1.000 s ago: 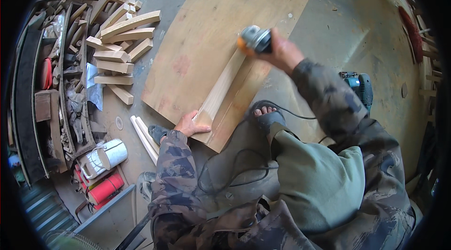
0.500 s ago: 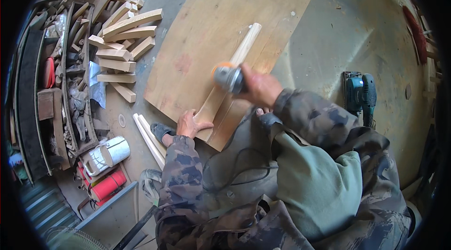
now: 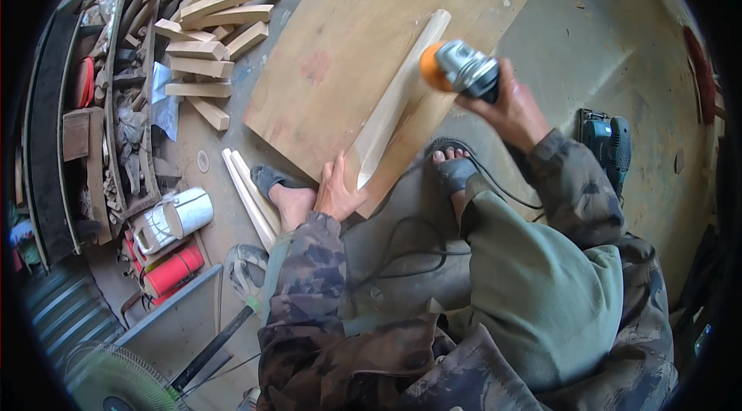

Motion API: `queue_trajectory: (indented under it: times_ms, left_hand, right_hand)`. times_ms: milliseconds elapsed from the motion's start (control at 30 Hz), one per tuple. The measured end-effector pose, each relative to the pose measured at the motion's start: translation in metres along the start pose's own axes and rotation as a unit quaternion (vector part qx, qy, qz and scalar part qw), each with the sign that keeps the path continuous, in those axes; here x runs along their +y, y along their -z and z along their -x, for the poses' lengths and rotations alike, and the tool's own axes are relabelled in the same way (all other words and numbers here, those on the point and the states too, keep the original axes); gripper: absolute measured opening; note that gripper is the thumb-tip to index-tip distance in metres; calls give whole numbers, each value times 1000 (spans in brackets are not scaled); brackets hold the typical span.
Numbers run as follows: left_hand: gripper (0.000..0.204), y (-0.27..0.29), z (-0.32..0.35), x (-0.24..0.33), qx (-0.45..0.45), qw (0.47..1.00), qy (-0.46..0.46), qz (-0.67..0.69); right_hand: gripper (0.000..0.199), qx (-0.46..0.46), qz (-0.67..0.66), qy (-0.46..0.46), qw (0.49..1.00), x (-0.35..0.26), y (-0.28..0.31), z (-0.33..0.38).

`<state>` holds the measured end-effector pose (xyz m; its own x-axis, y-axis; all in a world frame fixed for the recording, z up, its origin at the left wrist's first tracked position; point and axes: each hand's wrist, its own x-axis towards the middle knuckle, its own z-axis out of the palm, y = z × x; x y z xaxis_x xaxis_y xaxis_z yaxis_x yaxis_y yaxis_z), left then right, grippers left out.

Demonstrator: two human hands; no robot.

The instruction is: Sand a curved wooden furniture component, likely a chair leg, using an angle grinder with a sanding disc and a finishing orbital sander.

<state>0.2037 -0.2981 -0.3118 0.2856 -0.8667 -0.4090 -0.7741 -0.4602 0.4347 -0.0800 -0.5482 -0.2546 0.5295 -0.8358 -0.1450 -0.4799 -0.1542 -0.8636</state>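
A pale tapered wooden leg [image 3: 403, 90] lies lengthwise on a plywood board [image 3: 309, 94]. My left hand [image 3: 338, 191] grips the leg's near end and presses it against the board, fingers on its left side. My right hand [image 3: 510, 106] is closed around the body of an angle grinder [image 3: 468, 69]. An orange disc [image 3: 436, 67] is fitted on the grinder and faces the leg. The grinder is held up to the right of the leg, apart from it. The palm side of my right hand is hidden.
Several wooden pieces [image 3: 209, 67] are heaped beyond the board's left edge. Two finished-looking legs [image 3: 251, 198] lie by my left foot. A teal sander [image 3: 605, 144] rests on the floor at right. A black cord [image 3: 495, 179] runs past my right foot. A fan [image 3: 116, 376] stands lower left.
My right hand has lifted the grinder off the leg and moved it right and away from me. The leg's near end has shifted slightly right, with my left hand still on it.
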Motion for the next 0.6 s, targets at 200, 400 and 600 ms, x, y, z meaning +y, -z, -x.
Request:
queue_trajectory:
  times_ms: [200,400,600]
  left_hand:
    - [100,-8,-4,13,6,999,17,-31]
    - [98,-5,-2,17,-5,999,33,-41]
    - [95,-6,0,10,23,999,10,-43]
  right_hand:
    - [66,-163,72,78,981,-16,-66,33]
    - [70,-202,118,68,970,-21,-71,19]
    - [67,6,186,34,982,22,-8,-72]
